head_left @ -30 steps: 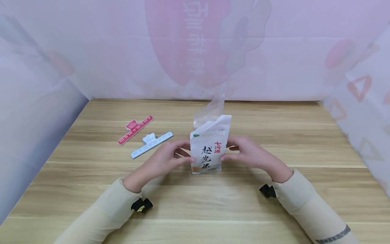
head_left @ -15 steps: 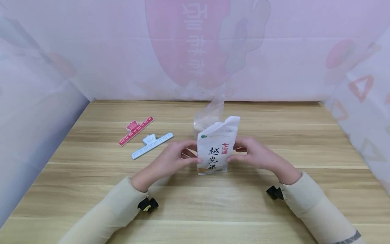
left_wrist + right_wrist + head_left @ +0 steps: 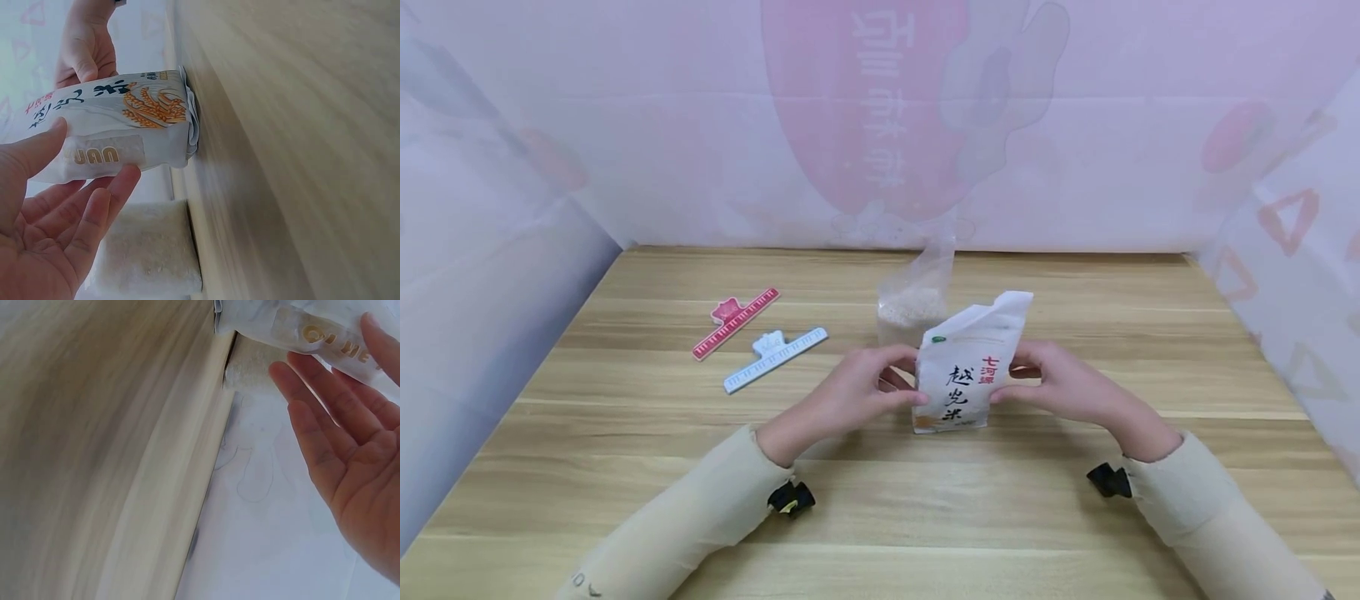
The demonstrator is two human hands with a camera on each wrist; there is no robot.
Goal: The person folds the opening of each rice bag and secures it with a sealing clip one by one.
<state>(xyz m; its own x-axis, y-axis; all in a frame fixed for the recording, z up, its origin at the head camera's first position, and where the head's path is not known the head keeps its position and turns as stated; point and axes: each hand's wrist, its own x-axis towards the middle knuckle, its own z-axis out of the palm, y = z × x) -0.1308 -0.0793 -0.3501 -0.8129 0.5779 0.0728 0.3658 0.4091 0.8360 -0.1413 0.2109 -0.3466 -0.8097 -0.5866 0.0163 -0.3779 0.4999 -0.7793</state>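
Both hands hold a white rice bag with black and red lettering, one at each side. My left hand grips its left side between thumb and fingers. On the opposite side my right hand does likewise. The bag stands nearly upright, its slanted top leaning right. In the left wrist view, orange wheat ears are printed near the bottom of the rice bag, which is close to the table; I cannot tell whether it touches. A clear bag of rice stands behind it, partly hidden.
To the left on the wooden table lie a red clip with a piano-key pattern and a light blue clip of the same kind. A pink printed cloth wall closes off the back, with pale cloth at both sides.
The white rice bag has moved to the right together with both hands, tilting a little more. More of the clear bag of rice now shows behind it. The clips have stayed put.
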